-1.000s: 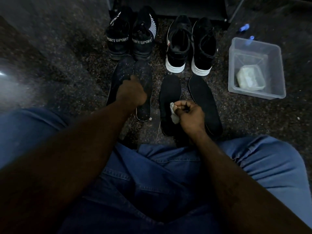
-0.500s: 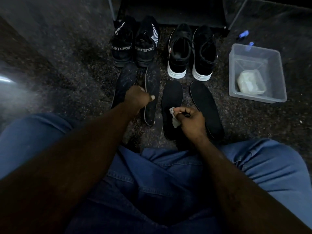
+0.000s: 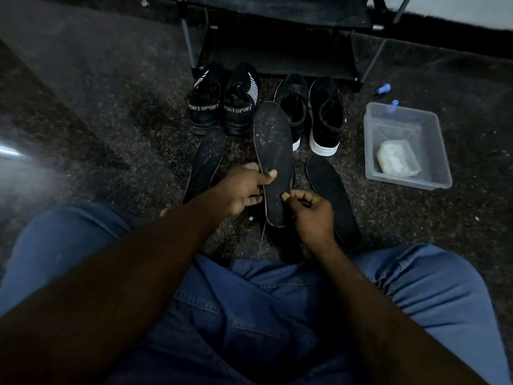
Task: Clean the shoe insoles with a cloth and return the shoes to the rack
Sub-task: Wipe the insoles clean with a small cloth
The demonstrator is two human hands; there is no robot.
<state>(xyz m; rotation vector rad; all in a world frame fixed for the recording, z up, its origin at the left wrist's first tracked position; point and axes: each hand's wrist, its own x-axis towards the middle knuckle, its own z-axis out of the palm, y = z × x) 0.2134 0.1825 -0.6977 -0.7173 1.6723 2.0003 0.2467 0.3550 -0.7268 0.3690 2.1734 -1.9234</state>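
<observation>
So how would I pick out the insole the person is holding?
Find the black shoe rack up top, shoes before it. Just below, left hand and right hand hold the held insole. It alone is lifted; the other insoles lie flat.

left hand [image 3: 241, 190] curled, gripping | right hand [image 3: 312, 211] curled, pinching

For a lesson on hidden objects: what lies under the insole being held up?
Only the dark heel end of another insole shows below the held insole; the rest is covered by it and the right hand.
</observation>
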